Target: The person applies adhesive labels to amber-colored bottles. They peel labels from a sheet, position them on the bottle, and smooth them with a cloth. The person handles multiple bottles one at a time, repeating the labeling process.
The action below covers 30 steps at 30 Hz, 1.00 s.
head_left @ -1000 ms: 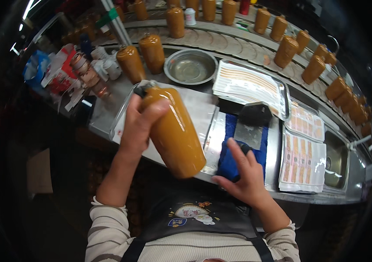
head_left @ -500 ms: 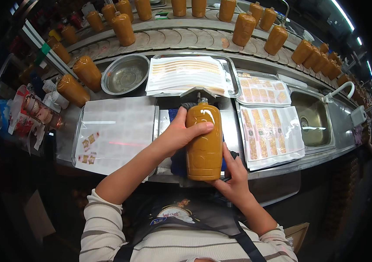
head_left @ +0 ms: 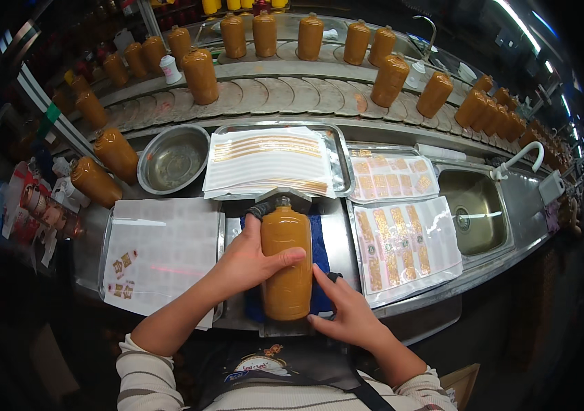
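A mustard-brown glazed bottle (head_left: 286,264) with a clear, narrow neck stands in front of me, its neck against a dark metal bracket (head_left: 284,197). My left hand (head_left: 254,255) is closed round its left side, thumb across the front and a dark cover on one finger. On the other side, my right hand (head_left: 350,312) has index finger and thumb spread, their tips at the bottle's lower right edge. Part of that hand's other fingers is hidden. Beneath the bottle lies a blue cloth (head_left: 319,250).
Left is a white sheet (head_left: 162,253) with a few gold decals; a metal bowl (head_left: 174,159) sits behind. Gold-striped sheets (head_left: 264,161) fill a tray. Right are decal sheets (head_left: 408,250) and a sink (head_left: 473,212). Several brown bottles (head_left: 200,75) stand along a slatted conveyor (head_left: 271,96).
My right hand has slid from under the bottle's base to its right edge, fingers more spread. The left hand keeps its hold. The whole view has shifted, showing more of the conveyor.
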### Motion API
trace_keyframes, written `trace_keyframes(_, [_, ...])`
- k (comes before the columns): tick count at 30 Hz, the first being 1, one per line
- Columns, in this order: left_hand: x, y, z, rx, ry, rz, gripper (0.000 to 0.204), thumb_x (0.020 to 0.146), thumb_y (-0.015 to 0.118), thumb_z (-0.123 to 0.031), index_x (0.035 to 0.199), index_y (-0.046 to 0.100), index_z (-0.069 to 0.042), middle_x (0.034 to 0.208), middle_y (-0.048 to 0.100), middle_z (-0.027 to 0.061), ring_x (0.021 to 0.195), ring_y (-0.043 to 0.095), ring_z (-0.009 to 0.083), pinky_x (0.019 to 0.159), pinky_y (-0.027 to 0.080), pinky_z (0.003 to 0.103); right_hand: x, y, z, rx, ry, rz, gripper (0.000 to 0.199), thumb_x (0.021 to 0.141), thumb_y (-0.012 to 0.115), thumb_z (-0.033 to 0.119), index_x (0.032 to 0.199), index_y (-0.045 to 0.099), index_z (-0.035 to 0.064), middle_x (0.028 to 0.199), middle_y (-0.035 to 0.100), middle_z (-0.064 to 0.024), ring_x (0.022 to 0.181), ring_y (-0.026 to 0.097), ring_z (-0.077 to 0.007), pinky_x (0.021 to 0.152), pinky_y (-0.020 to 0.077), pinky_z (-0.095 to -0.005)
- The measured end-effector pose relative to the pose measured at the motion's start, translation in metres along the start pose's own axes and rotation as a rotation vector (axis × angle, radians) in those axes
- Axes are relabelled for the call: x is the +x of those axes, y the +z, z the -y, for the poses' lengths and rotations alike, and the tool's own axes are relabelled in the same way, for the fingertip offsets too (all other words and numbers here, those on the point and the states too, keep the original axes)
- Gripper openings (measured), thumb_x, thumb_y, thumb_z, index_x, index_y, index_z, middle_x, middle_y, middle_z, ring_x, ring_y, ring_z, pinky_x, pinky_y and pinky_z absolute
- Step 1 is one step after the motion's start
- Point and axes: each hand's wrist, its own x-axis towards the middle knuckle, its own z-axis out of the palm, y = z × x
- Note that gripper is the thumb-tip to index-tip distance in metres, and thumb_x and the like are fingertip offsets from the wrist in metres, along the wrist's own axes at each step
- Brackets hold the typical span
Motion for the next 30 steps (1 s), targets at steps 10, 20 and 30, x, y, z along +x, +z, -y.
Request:
trace_keyframes(10, [0.26, -0.152, -0.015, 0.159, 0.343, -0.878, 0.075, 0.086, 0.072, -0.056, 0.122, 0.052, 0.007, 0.127, 0.055, 0.029, 0.118, 0.056, 0.0396, 0.099, 0.045, 0.047, 0.019, -0.037, -0.037, 0.393, 0.207, -0.479, 0.057, 0.08, 0.066, -0.006, 0.136, 0.059, 0.0004, 0.112, 0.066, -0.0083, 0.059, 0.049, -0.001, 0.053, 0.0408, -0.0166])
trace_keyframes(20, [0.425, -0.142, -0.033, 0.061, 0.348, -1.012, 0.06, 0.072, 0.079, -0.054, 0.098, 0.07, 0.0, 0.099, 0.074, 0.0191, 0.097, 0.07, 0.0348, 0.087, 0.052, 0.044, 0.011, -0.031, -0.066, 0.418, 0.419, -0.675, 0.055, 0.08, 0.062, -0.007, 0.135, 0.059, 0.0002, 0.109, 0.068, -0.0074, 0.056, 0.046, 0.0005, 0.051, 0.0373, -0.0161])
trace_keyframes(30, [0.273, -0.155, -0.023, -0.666, 0.544, -0.72, 0.027, 0.085, 0.077, -0.029, 0.097, 0.067, -0.008, 0.093, 0.07, 0.0035, 0.087, 0.065, 0.0138, 0.079, 0.05, 0.03, 0.026, -0.02, -0.065, 0.376, 0.37, -0.555, 0.048, 0.084, 0.059, -0.004, 0.131, 0.061, -0.0012, 0.103, 0.067, -0.0044, 0.062, 0.048, -0.0009, 0.055, 0.0367, -0.0154])
